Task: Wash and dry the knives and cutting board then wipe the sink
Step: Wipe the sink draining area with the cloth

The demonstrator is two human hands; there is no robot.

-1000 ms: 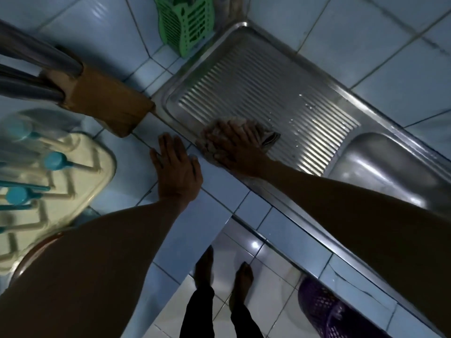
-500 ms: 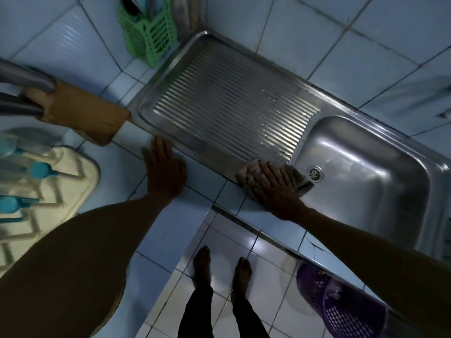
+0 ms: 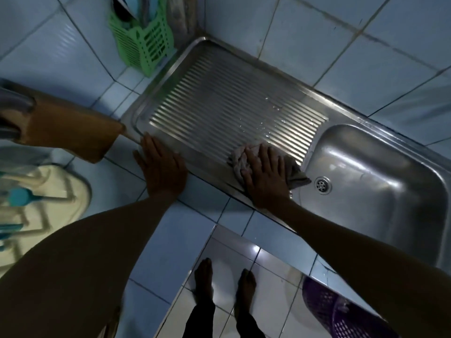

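Steel sink [image 3: 380, 172]: our flat right hand [image 3: 264, 178] presses the cloth [image 3: 240, 158]; left hand [image 3: 162, 167] flat at nine o'clock; overlap strokes.

— Right hand [image 3: 264, 178]?
— Flat on the cloth [image 3: 240, 159], pressed to the sink [image 3: 219, 108] drainboard's near edge, just left of the basin.
— Left hand [image 3: 162, 167]?
— Spread flat at the sink's near-left corner, beside a wooden block [image 3: 73, 132].
— Behind the sink's far-left corner?
— Green basket [image 3: 144, 45].

Glossy ribbed steel sink [image 3: 244, 113], crumpled matt cloth [image 3: 241, 158], slotted green plastic basket [image 3: 144, 45], glazed blue tiles [image 3: 366, 62]
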